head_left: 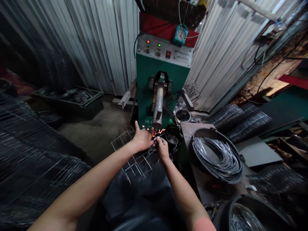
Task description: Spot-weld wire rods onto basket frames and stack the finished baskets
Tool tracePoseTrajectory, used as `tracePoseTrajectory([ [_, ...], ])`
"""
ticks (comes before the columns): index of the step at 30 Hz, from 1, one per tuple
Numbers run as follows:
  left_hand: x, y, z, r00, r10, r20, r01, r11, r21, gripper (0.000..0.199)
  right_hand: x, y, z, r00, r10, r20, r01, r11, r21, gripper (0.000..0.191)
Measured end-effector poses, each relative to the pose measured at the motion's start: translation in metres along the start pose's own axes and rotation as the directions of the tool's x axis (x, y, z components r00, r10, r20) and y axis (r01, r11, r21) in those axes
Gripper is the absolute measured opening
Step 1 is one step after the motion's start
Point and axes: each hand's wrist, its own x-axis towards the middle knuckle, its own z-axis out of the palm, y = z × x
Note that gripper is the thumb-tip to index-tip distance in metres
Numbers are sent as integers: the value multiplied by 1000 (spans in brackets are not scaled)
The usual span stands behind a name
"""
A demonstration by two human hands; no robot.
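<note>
A green spot welding machine (163, 75) stands in front of me, and sparks fly at the tip of its electrode arm (157, 106). My left hand (142, 140) is closed on a wire grid (137, 165) just left of the tip, its thumb pointing up. The grid hangs below that hand, above the dark apron (141, 199) on my lap. Close by on the right, my right hand (162, 148) pinches a thin metal wire (156, 138) at the sparking tip. The fingertips and the exact contact point are partly hidden.
To the right, a round pan (215, 179) holds bent wires (218, 157), with another pan (262, 208) of small metal pieces nearer me. Stacked wire grids (43, 179) fill the left side. A metal bin (72, 107) stands by the corrugated wall (103, 41).
</note>
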Motion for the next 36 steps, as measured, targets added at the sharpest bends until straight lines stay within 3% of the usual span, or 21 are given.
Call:
tracePoseTrajectory([
  [4,1,-2,2,1000,2,-10,-2,1000,-14,35,-22,-11,-14,991,89,100,-76,990,-122,31],
  [8,0,-3,6,1000,6,-23,-6,999,-32,34,-77,-10,-32,926,108,361,62,900,-431,29],
  [10,-1,-4,8,1000,-2,-27,1,1000,-29,33,-98,1,-34,904,109,413,120,864,-490,29],
  [12,-1,-5,11,999,-14,-41,13,1000,-7,33,-106,14,-31,911,82,405,144,855,-499,33],
  [16,0,-9,12,999,-33,-41,35,998,60,34,-98,31,-25,927,52,370,138,873,-468,38],
  [31,17,-12,5,998,-50,43,46,994,100,33,-92,20,-4,936,56,347,92,914,-396,37],
  [34,-2,-19,-4,998,-50,-38,51,999,20,36,-94,19,1,937,58,344,79,925,-372,37],
  [36,-35,-28,-4,978,-120,-173,105,990,-93,43,-99,16,4,950,36,311,83,930,-359,36],
])
